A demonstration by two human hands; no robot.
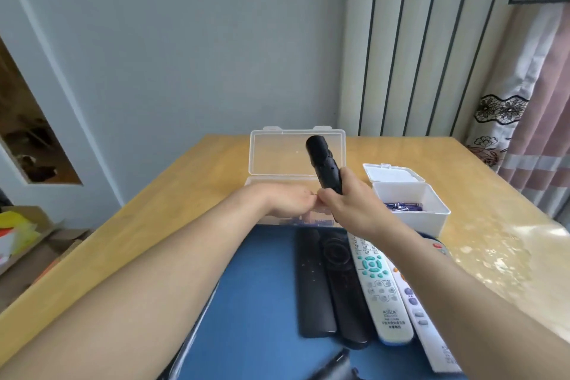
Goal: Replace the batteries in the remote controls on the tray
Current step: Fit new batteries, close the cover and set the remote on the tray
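Gripping the lower end of a black remote control (324, 163), the right hand (351, 203) sits at the centre of the frame, with its forearm running in from the lower right. The fingers wrap round the remote's body, and the remote stands nearly upright, its top tilted toward the upper left.

The left hand (287, 202) reaches in from the lower left on a long bare forearm. Its fingers are curled and meet the right thumb at the remote's base. Whether they pinch anything cannot be told.

Both hands hover over a clear plastic box (277, 157), whose lid stands open behind the held remote. Blurred blue shapes that look like batteries (293, 221) show through its front wall, just below the left hand.

To the right of centre stands a white box (431, 222) with its lid tipped back and blue-labelled batteries (404, 206) lying inside.

In the lower middle a blue tray (256, 302) carries four remotes side by side:
- a slim black remote (313, 287)
- a second black remote (342, 287) with a round pad
- a white remote with teal buttons (381, 287)
- a white remote with purple buttons (422, 327), partly under the right forearm

A dark object (333, 364) lies at the bottom edge, too cropped to name.

Everything rests on a wooden table (185, 194). Cardboard boxes (30, 241) sit at the lower left, and a curtain (524, 133) hangs at the right.
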